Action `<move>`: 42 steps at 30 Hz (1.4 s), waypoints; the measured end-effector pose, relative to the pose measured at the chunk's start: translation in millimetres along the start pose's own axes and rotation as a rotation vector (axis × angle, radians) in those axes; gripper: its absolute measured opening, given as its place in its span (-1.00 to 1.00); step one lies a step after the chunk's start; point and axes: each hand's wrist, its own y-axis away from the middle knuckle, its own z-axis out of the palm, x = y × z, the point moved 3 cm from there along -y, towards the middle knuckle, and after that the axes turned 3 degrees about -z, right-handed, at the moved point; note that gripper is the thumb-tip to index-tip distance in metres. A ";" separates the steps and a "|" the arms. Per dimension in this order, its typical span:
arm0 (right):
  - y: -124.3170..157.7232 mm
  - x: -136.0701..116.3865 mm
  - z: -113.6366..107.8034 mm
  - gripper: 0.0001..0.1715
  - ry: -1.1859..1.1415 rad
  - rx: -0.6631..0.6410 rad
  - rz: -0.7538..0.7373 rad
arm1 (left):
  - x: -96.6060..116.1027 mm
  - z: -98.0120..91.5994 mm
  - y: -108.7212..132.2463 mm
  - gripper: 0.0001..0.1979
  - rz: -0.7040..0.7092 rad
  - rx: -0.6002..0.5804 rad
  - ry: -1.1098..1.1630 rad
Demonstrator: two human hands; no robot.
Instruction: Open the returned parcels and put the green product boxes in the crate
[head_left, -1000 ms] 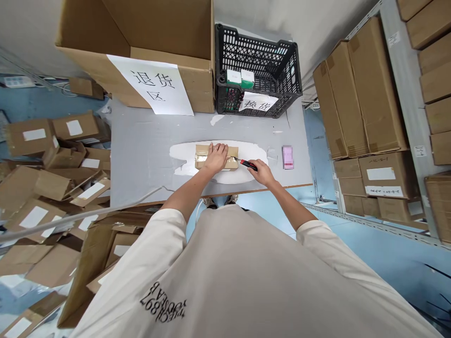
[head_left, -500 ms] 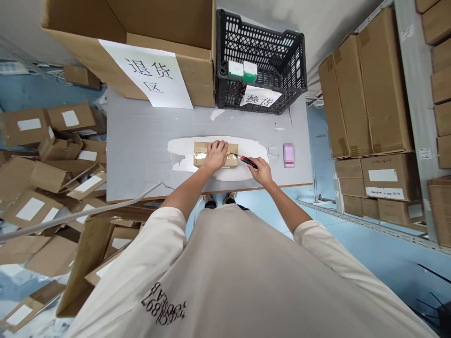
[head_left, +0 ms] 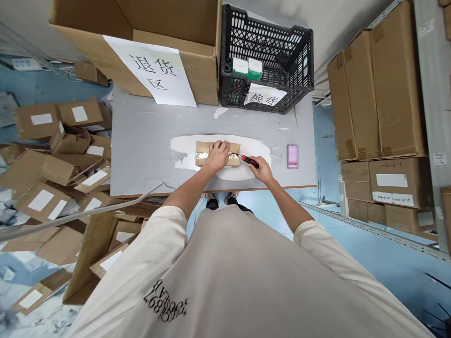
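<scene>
- Right now the left hand [head_left: 218, 157] is lying spread and flat on top of the small cardboard parcel [head_left: 202, 152], pressing it down against the surface [head_left: 148, 141].
- The parcel is sitting on a white patch [head_left: 246, 174], midway along the surface and closer to its near edge than to its far edge.
- The right hand [head_left: 262, 171] is closing around the red-and-black handle of a utility knife [head_left: 251, 162], with the blade end pointing at the parcel's right end, at or just beside the taped seam.
- The parcel is looking light and fairly stiff, with glossy tape across its top. It would probably slide on the smooth surface unless pinned, so the flat top, away from the seam, is the sound place to hold it.
- The knife is best gripped by its handle alone, with fingers kept out of the blade's line.
- A pink item [head_left: 292, 156] is lying near the right edge, well apart from both hands.
- A black crate [head_left: 268, 61] and a large open carton [head_left: 169, 42] are standing along the far edge.
</scene>
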 end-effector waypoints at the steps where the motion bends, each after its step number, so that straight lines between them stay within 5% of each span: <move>1: -2.3 1.9 -2.3 -0.28 0.011 -0.013 -0.010 | -0.1 -0.1 0.1 -0.30 -0.001 -0.003 -0.001; 15: -14.3 17.6 -12.0 -0.36 0.081 -0.059 -0.070 | 2.1 -1.2 3.2 -0.32 -0.023 -0.003 0.004; 24: -8.5 26.0 -13.6 -0.21 -0.055 0.026 -0.053 | 6.6 -1.6 3.5 -0.34 -0.055 0.008 0.011; 32: -3.0 27.0 -30.2 -0.40 -0.016 -0.048 -0.063 | 18.9 -5.4 13.4 -0.33 -0.021 0.021 -0.020; 37: -3.3 26.9 -34.2 -0.48 0.006 -0.069 -0.044 | 37.8 -3.2 5.0 -0.34 0.088 -0.012 -0.001; 42: -1.1 31.4 -33.8 -0.48 0.000 -0.079 -0.045 | 37.1 4.0 -5.7 -0.34 0.038 0.016 0.021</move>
